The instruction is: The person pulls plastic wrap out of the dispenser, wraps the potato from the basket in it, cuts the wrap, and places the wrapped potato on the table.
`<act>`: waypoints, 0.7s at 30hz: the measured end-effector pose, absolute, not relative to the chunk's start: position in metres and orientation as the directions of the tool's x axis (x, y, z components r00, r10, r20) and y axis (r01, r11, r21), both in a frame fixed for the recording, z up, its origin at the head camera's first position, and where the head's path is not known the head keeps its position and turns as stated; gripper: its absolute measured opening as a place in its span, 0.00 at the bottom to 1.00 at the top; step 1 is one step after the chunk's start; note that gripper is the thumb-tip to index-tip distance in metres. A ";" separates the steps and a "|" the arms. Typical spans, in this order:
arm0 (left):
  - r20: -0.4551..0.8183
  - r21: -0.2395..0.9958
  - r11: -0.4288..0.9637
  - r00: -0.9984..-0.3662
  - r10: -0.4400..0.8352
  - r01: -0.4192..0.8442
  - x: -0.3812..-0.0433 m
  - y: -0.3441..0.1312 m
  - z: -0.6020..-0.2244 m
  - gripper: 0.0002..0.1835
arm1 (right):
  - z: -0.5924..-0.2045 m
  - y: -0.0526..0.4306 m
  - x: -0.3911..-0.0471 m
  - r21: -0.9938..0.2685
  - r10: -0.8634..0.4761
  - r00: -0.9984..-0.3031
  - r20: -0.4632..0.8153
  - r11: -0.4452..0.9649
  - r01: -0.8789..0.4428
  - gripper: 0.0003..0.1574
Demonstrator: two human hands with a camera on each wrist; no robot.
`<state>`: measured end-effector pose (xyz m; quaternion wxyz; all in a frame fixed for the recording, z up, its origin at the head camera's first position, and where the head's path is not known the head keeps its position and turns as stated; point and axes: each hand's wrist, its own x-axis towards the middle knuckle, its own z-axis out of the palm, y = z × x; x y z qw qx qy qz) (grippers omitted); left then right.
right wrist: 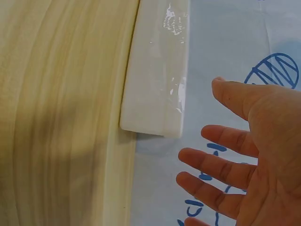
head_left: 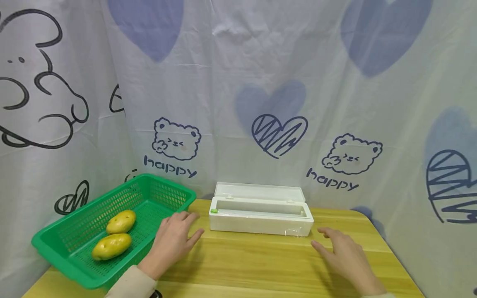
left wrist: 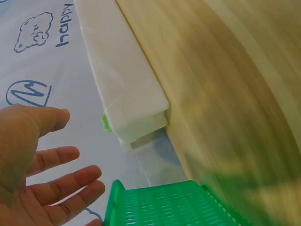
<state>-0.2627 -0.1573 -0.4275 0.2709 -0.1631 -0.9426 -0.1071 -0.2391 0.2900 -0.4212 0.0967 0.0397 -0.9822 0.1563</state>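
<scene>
A long white plastic-wrap dispenser box (head_left: 261,221) stands at the back of the table, its lid (head_left: 259,191) raised behind it. A small green slider (head_left: 214,211) sits at its left front corner, and clear film clings to its front. My left hand (head_left: 174,236) hovers left of the box, beside the green basket, fingers spread and holding nothing. On the other side, my right hand (head_left: 344,254) is just off the box's right end, thumb and fingers apart and empty. Both wrist views show a gap between the fingers and the white box (left wrist: 124,70).
A green perforated basket (head_left: 83,277) stands at the left with two yellow potatoes, one potato (head_left: 121,222) behind the other potato (head_left: 112,246). A white curtain (head_left: 223,103) with hearts and bears hangs right behind the wooden table (head_left: 253,265).
</scene>
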 end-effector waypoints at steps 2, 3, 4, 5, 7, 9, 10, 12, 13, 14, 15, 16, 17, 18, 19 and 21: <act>0.548 0.121 0.923 -0.800 0.245 0.366 -0.264 -0.156 -0.429 0.23 | -0.423 0.290 -0.241 -0.314 -0.043 -0.981 0.189 0.944 -0.101 0.35; 0.549 0.122 0.923 -0.799 0.244 0.366 -0.265 -0.155 -0.430 0.22 | -0.424 0.290 -0.243 -0.321 -0.040 -0.982 0.184 0.942 -0.099 0.34; 0.549 0.124 0.923 -0.800 0.242 0.365 -0.266 -0.155 -0.431 0.21 | -0.425 0.290 -0.243 -0.327 -0.039 -0.983 0.180 0.940 -0.097 0.34; 0.546 0.128 0.923 -0.802 0.241 0.364 -0.267 -0.154 -0.431 0.20 | -0.426 0.291 -0.244 -0.333 -0.038 -0.983 0.180 0.938 -0.097 0.33; 0.533 0.149 0.919 -0.812 0.237 0.366 -0.270 -0.152 -0.432 0.18 | -0.428 0.291 -0.246 -0.339 -0.038 -0.983 0.179 0.936 -0.098 0.32; 0.500 0.196 0.910 -0.836 0.227 0.365 -0.272 -0.150 -0.434 0.16 | -0.431 0.291 -0.247 -0.346 -0.039 -0.983 0.180 0.933 -0.100 0.32; 0.479 0.225 0.905 -0.850 0.220 0.361 -0.274 -0.149 -0.435 0.15 | -0.432 0.291 -0.248 -0.351 -0.038 -0.984 0.176 0.931 -0.099 0.32; 0.431 0.291 0.892 -0.880 0.200 0.346 -0.278 -0.148 -0.437 0.13 | -0.434 0.290 -0.250 -0.366 -0.036 -0.986 0.164 0.926 -0.094 0.32; 0.406 0.325 0.884 -0.894 0.189 0.335 -0.280 -0.147 -0.439 0.12 | -0.435 0.290 -0.251 -0.375 -0.036 -0.987 0.157 0.922 -0.094 0.33; 0.384 0.356 0.877 -0.906 0.178 0.323 -0.282 -0.147 -0.441 0.11 | -0.436 0.290 -0.252 -0.384 -0.037 -0.988 0.150 0.919 -0.092 0.33; 0.365 0.383 0.870 -0.916 0.167 0.311 -0.284 -0.147 -0.443 0.11 | -0.437 0.290 -0.253 -0.395 -0.035 -0.989 0.142 0.915 -0.089 0.33; 0.353 0.405 0.862 -0.922 0.161 0.306 -0.285 -0.147 -0.445 0.11 | -0.438 0.290 -0.255 -0.406 -0.032 -0.991 0.133 0.910 -0.084 0.32; 0.344 0.426 0.852 -0.926 0.157 0.302 -0.287 -0.147 -0.447 0.10 | -0.439 0.290 -0.256 -0.418 -0.031 -0.991 0.127 0.905 -0.082 0.32; 0.337 0.444 0.844 -0.929 0.154 0.301 -0.289 -0.147 -0.449 0.10 | -0.440 0.290 -0.257 -0.427 -0.028 -0.992 0.125 0.901 -0.079 0.31; 0.335 0.459 0.836 -0.930 0.151 0.301 -0.291 -0.148 -0.451 0.10 | -0.441 0.290 -0.258 -0.436 -0.026 -0.992 0.121 0.897 -0.077 0.31; 0.329 0.496 0.813 -0.933 0.148 0.304 -0.295 -0.148 -0.455 0.10 | -0.444 0.290 -0.261 -0.459 -0.018 -0.993 0.117 0.886 -0.071 0.28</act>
